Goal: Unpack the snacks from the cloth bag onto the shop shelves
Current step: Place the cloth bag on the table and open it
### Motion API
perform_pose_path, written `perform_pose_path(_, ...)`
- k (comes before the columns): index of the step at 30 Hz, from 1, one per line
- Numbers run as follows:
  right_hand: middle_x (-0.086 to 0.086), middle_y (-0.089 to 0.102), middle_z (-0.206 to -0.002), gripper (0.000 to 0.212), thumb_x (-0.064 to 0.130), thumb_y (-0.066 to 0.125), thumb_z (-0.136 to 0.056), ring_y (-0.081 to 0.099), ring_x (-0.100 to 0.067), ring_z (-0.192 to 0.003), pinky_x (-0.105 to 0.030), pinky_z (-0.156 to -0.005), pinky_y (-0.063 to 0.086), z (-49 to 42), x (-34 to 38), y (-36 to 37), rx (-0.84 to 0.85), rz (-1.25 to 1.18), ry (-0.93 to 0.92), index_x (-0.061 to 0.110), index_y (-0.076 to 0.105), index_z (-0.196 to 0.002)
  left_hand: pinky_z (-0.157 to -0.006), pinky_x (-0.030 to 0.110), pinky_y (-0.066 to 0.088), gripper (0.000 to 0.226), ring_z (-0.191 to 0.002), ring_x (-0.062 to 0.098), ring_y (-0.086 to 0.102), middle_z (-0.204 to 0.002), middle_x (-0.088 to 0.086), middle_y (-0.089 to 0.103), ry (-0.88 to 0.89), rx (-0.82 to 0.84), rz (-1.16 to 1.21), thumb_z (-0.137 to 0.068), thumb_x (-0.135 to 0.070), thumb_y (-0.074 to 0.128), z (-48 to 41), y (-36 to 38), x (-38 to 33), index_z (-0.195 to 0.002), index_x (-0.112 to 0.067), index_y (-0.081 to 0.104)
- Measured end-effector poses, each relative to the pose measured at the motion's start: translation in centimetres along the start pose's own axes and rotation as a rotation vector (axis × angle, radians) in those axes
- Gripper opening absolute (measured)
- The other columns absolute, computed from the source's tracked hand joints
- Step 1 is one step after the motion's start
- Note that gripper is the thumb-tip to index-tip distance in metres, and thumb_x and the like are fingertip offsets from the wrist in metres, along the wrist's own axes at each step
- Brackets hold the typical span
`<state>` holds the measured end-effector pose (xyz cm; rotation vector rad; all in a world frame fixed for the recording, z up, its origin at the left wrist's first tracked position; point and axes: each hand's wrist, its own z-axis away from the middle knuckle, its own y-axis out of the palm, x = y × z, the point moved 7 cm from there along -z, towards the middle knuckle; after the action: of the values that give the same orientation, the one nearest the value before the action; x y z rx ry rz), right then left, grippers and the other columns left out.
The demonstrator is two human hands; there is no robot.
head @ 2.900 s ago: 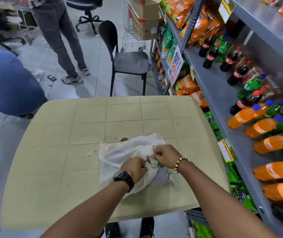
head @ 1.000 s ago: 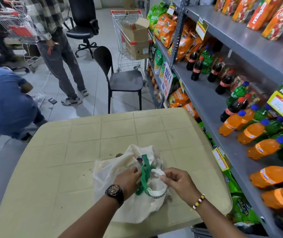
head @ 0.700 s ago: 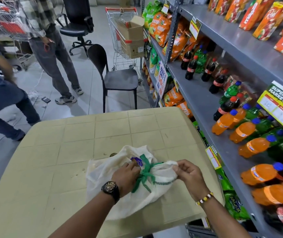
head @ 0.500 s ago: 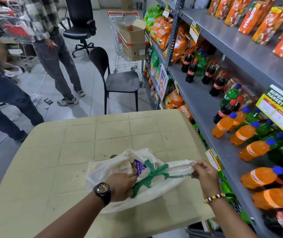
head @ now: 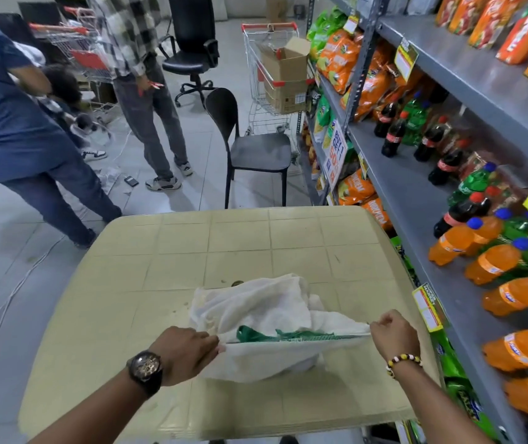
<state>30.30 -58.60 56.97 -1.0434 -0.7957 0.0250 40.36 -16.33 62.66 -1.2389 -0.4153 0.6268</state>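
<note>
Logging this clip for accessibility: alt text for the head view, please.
Left hand and right hand stretch open the mouth of a white cloth bag on a beige table; drinks fill the shelves at right.

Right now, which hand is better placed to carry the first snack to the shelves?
Probably the right hand: it pinches the bag mouth on the side nearest the shelves, while the left hand can hold the other edge.

Bare forearms, no sleeves, L wrist w/ dark round-faced watch [head: 145,370], R wrist w/ black-yellow-white bead bracelet [head: 404,361]
</note>
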Motion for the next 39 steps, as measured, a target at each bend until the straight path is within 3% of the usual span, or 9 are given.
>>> perform_pose_path(4,-0.01,0.057,-0.089,0.018,0.009,0.057,-0.063,0.061,-0.037,-0.086,-0.033,-0.068,0.047,1.6,1.7,3.6,0.237,0.215,-0.137,0.022,0.05,-0.072,-0.054,0.032,0.031,0.048,-0.062,0.026,0.051,-0.072,-0.001,0.056,-0.173,0.132,-0.044,-0.102,-0.051,0.014,1.2,1.1,-0.6,-0.084,-0.025,0.05)
perform_pose_path(7,0.003,0.057,-0.079,0.027,0.005,0.048,-0.054,0.06,-0.031,-0.079,-0.037,-0.07,0.052,4.6,5.4,6.1,0.344,0.186,-0.417,0.032,0.047,-0.052,-0.064,0.035,0.039,0.025,-0.085,0.031,0.067,-0.097,0.003,0.07,-0.316,0.212,-0.087,-0.102,-0.03,0.033,1.6,1.4,-0.8,-0.115,-0.022,0.053)
perform_pose_path(10,0.008,0.062,-0.09,0.024,0.009,0.058,-0.061,0.059,-0.022,-0.09,-0.039,-0.081,0.052,8.8,9.0,8.9,0.441,0.187,-0.716,0.033,0.062,-0.059,-0.063,0.036,0.041,0.05,-0.09,0.031,0.07,-0.107,0.006,0.071,-0.466,0.196,-0.117,-0.094,-0.009,0.042,1.7,1.2,0.2,-0.142,-0.012,0.032)
perform_pose_path(14,0.002,0.045,-0.143,0.017,0.032,0.06,-0.085,0.036,-0.023,-0.135,-0.041,-0.109,0.032,11.5,8.9,14.0,0.611,0.586,-0.824,0.033,0.072,-0.097,-0.056,0.035,0.04,0.078,-0.076,0.03,0.069,-0.098,0.004,0.072,-0.544,0.079,-0.073,-0.086,-0.003,0.047,1.2,-0.4,1.4,-0.153,-0.017,0.01)
perform_pose_path(16,-0.004,0.051,-0.135,0.016,0.024,0.063,-0.084,0.045,-0.03,-0.128,-0.043,-0.101,0.041,11.8,8.8,15.1,0.561,0.674,-0.872,0.025,0.07,-0.099,-0.053,0.034,0.038,0.086,-0.062,0.029,0.057,-0.093,0.004,0.071,-0.554,0.019,-0.06,-0.083,-0.002,0.049,1.0,-1.8,1.8,-0.154,-0.022,0.005)
perform_pose_path(20,-0.001,0.057,-0.08,0.034,0.019,0.086,-0.049,0.063,-0.024,-0.072,-0.03,-0.043,0.048,11.2,9.2,14.5,0.389,0.723,-0.954,0.02,0.063,-0.074,-0.051,0.034,0.035,0.084,-0.073,0.028,0.059,-0.118,0.003,0.065,-0.539,-0.099,-0.027,-0.081,-0.006,0.059,0.7,-4.2,2.8,-0.151,-0.027,0.016)
perform_pose_path(25,0.001,0.057,-0.08,0.04,0.001,0.078,-0.054,0.059,-0.022,-0.064,-0.027,-0.038,0.044,8.5,11.0,11.1,0.235,0.562,-0.96,0.029,0.067,-0.08,-0.052,0.035,0.039,0.081,-0.091,0.031,0.06,-0.141,0.001,0.05,-0.555,-0.165,0.014,-0.079,-0.002,0.059,1.2,-4.6,5.8,-0.148,-0.024,0.023)
perform_pose_path(34,-0.002,0.062,-0.083,0.03,-0.007,0.062,-0.067,0.062,-0.03,-0.066,-0.026,-0.055,0.042,3.8,10.8,6.5,0.153,0.311,-0.663,0.021,0.068,-0.073,-0.046,0.034,0.036,0.1,-0.076,0.025,0.035,-0.105,0.006,0.036,-0.703,-0.176,0.061,-0.075,-0.005,0.061,4.1,-2.8,10.9,-0.151,-0.044,0.009)
perform_pose_path(39,-0.004,0.059,-0.103,0.059,-0.008,0.051,-0.075,0.062,-0.027,-0.084,-0.025,-0.07,0.044,4.3,11.1,7.2,0.26,0.359,-0.57,0.025,0.066,-0.121,-0.054,0.036,0.043,0.108,-0.095,0.03,0.05,-0.131,0.007,0.035,-0.614,-0.072,0.105,-0.076,-0.009,0.061,4.1,-1.2,10.1,-0.152,-0.044,-0.006)
